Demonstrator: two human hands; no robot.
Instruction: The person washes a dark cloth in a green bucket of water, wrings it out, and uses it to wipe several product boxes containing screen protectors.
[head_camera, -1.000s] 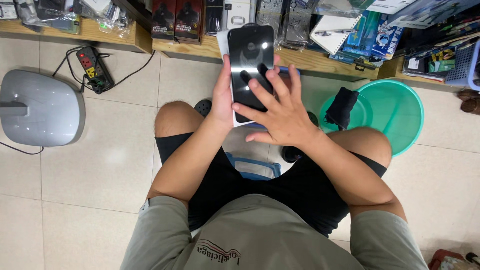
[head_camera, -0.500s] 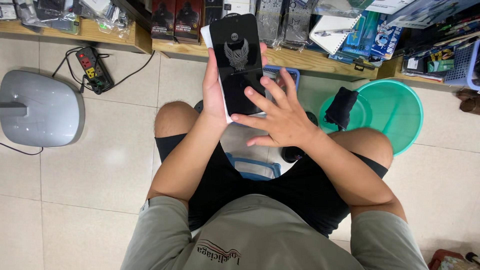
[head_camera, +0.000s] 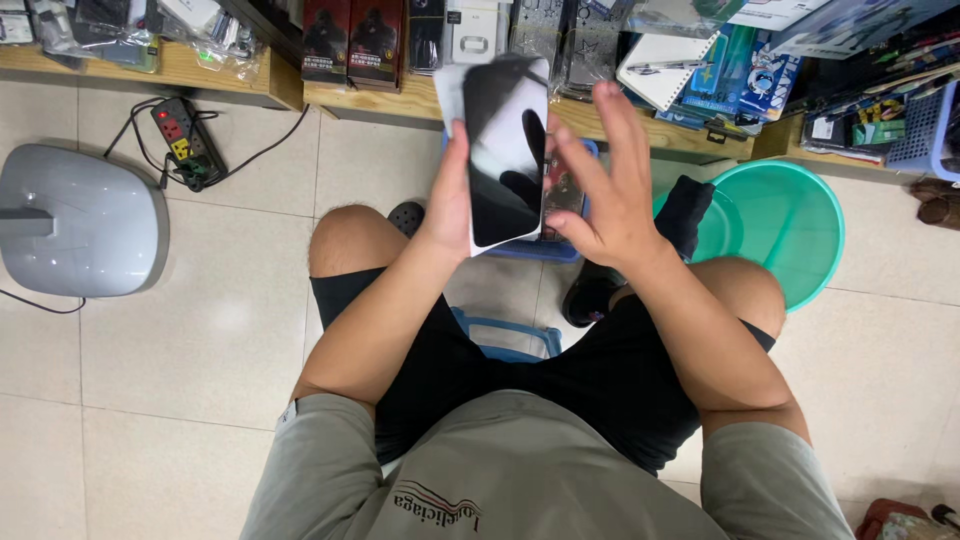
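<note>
Between hands — phone (head_camera: 505, 150) gripped by left hand (head_camera: 452, 205), right hand (head_camera: 605, 190) beside.

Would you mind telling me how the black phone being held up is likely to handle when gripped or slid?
The phone looks stiff: it stays flat though the left hand holds only one edge. Its glossy, reflective face suggests it could be slippery and may crack if dropped. It is thin and probably light, since one hand carries it while the right hand is open beside it.
</note>
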